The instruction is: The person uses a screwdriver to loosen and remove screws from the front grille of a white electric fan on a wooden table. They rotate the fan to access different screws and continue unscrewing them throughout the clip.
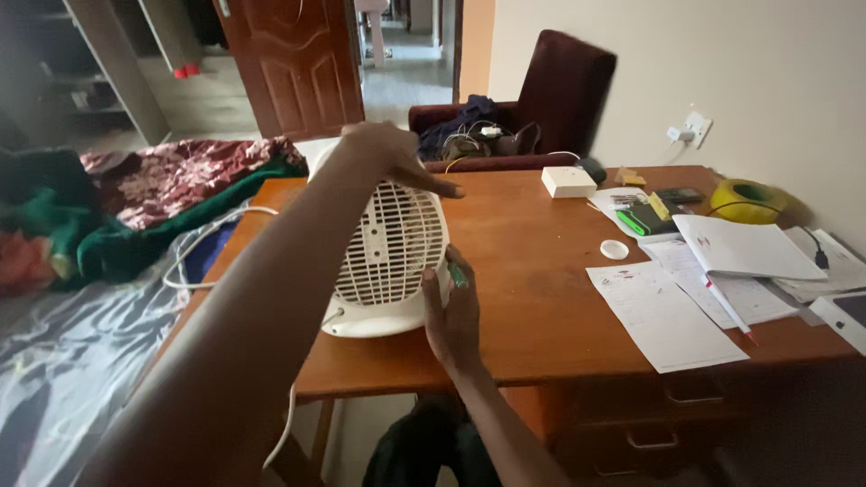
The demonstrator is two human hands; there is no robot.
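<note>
White fan heater (390, 257) stands upright on wooden desk (541, 298), near the front-left edge, white cord trailing off the left side. Left hand (390, 155) clasped over its top, fingers curled down. Right hand (454, 311) against its right side, closed on a small green tool (458, 275). Bare desk between heater and papers (667, 311). White box (568, 181), yellow tape roll (744, 200) toward the back. Armchair (541, 99) holds clothes and cables.

Left hand (390, 153) grips the white fan heater (390, 261) on the wooden desk (541, 271); right hand (454, 311) presses a green-tipped tool (457, 273) against its side.
</note>
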